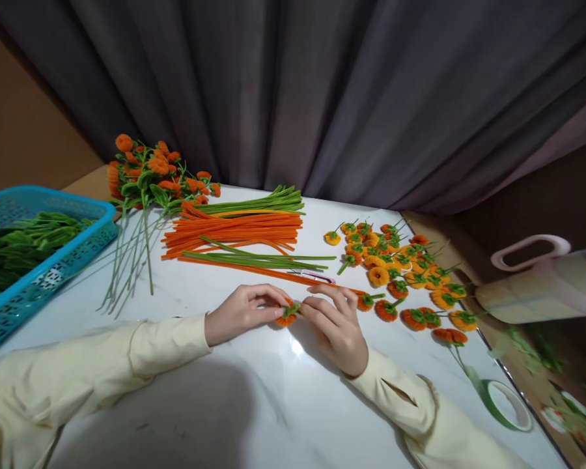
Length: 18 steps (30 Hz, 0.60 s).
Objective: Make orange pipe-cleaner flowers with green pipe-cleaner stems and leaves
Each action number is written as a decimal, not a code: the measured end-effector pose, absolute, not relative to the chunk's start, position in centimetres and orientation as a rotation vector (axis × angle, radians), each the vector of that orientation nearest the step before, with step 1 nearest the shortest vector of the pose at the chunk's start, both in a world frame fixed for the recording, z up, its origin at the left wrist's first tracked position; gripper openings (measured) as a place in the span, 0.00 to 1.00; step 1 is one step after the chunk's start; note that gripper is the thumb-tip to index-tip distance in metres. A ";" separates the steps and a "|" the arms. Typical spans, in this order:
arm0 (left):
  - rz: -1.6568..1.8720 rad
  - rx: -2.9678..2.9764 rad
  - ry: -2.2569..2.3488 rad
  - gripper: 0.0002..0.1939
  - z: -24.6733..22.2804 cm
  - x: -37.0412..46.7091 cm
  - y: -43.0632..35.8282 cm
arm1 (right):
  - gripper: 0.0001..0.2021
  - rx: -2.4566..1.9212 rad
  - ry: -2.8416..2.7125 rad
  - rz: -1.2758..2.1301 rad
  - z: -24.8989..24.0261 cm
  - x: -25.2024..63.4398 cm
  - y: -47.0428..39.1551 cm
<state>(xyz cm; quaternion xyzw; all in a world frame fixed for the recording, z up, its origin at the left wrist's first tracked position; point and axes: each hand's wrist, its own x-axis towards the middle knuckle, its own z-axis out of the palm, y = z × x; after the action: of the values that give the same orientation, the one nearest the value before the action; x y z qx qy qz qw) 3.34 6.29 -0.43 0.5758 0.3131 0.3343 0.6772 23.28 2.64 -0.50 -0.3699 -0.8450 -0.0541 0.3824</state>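
My left hand (247, 314) pinches a small orange pumpkin-like piece (287, 318) with a green top, near the middle of the white table. From the other side, my right hand (336, 326) has its thumb and index finger closed on the piece's short green stem, its other fingers loosely bent. Just beyond my hands lie orange pipe cleaners (239, 231), green pipe cleaners (264, 202) and a small pair of pinkish scissors (317, 277). Many finished-looking orange and yellow pieces (379, 276) with green tops are spread to the right.
A blue basket (73, 244) of green fuzzy leaves stands at the left. Behind it lies a bunch of orange flowers (159, 164) with long stems. Green tape (498, 407) sits at the right edge, near a large pitcher (542, 290). A dark curtain (283, 98) hangs behind.
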 end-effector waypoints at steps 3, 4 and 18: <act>0.812 1.346 0.686 0.07 -0.5 3.4 6.2 | 0.08 -0.976 -2.139 -0.185 -0.5 23.2 2.6; 0.827 1.359 0.680 0.07 -0.6 3.4 6.1 | 0.08 -0.986 -2.141 -0.181 -0.6 23.2 2.6; 0.931 1.399 0.740 0.08 -0.4 3.4 6.1 | 0.10 -1.044 -2.120 -0.018 -0.3 23.1 2.6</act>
<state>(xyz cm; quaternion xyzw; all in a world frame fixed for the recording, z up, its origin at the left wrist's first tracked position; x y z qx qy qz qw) 3.41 6.07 -0.36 0.6055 0.3200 0.4026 0.6073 23.11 2.64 -0.28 -0.4086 -0.8301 -0.0071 0.3793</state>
